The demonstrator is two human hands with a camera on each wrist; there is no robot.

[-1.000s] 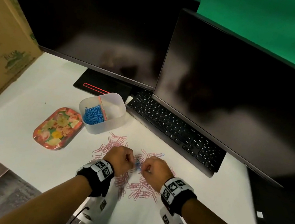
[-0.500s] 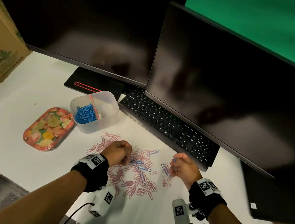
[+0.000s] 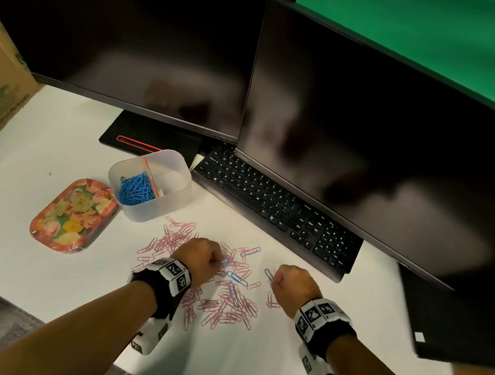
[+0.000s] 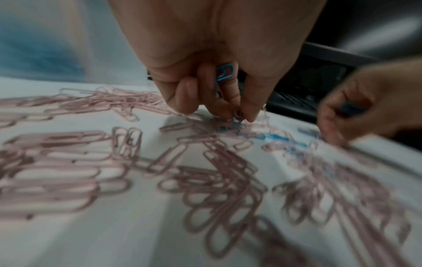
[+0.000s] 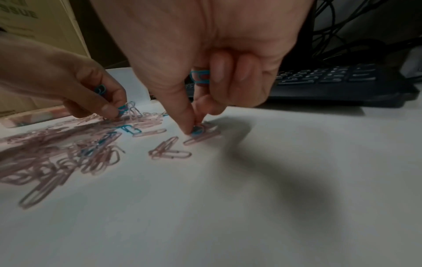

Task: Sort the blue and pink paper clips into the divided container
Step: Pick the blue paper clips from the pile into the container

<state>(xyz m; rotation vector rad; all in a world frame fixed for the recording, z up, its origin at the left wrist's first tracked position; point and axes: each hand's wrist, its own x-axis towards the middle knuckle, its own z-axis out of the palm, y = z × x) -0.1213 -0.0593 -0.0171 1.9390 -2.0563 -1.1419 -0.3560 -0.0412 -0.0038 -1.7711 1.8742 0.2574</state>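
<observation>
Right hand (image 3: pixel 295 289) dropped back to desk, pinching prob. blue clip (image 5: pixel 197 131), left hand (image 3: pixel 198 260) too

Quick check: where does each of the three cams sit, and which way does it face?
Head: above, facing down at white desk; both forearms show.
Left wrist: under palm, along left hand pinching a blue paper clip.
Right wrist: under palm, along right hand pinching a blue clip on the desk.
Shared: scattered pink paper clips.
</observation>
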